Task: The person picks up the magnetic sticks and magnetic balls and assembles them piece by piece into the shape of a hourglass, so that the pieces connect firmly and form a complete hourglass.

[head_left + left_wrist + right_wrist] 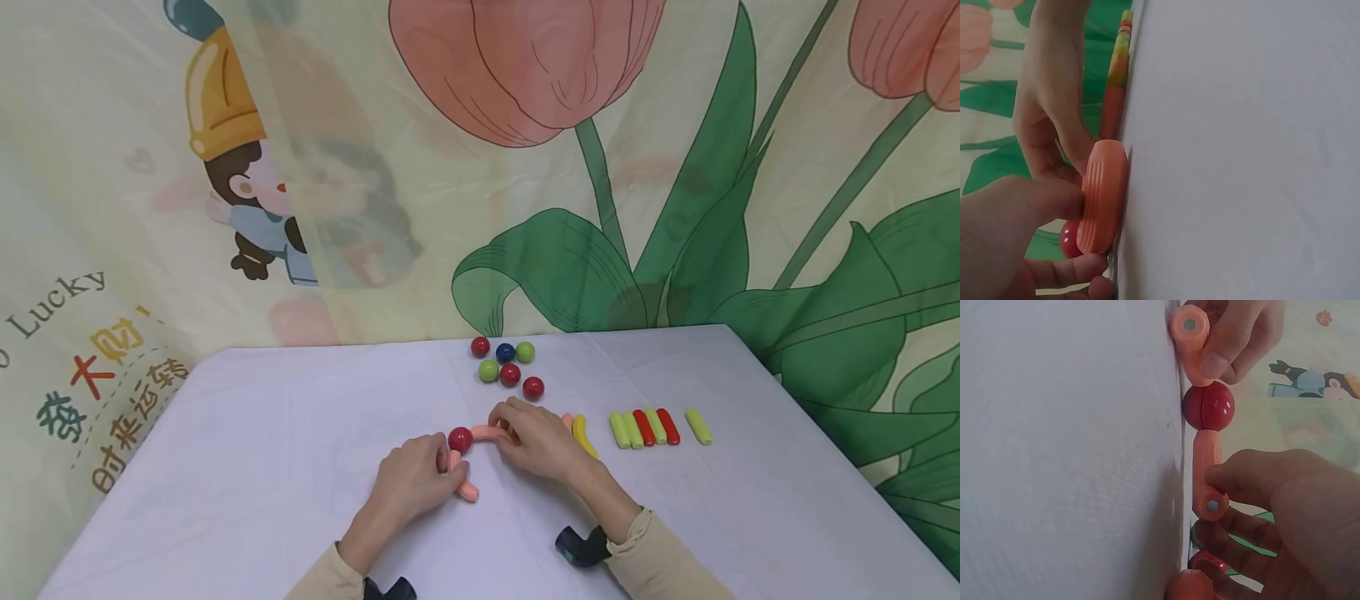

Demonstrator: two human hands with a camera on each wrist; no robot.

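A shiny red ball [461, 440] lies on the white tabletop between two pink magnetic rods. My left hand [418, 473] pinches the nearer pink rod [468, 492], whose ribbed side shows in the left wrist view. With thumb and fingers, my right hand [540, 442] holds the other pink rod [1207, 453], which runs from the ball towards the right. In the right wrist view both rods meet the ball [1210, 406] at opposite sides, and a round metal disc shows at the outer end of each. Part of the right rod is hidden under the fingers in the head view.
Several red, green and blue balls [510, 374] sit towards the table's back edge. Right of my right hand lie a curved yellow rod [583, 437] and a partly hidden pink one [567, 422]. Farther right, short green and red rods [643, 427] form a row, with one green rod [698, 426] apart.
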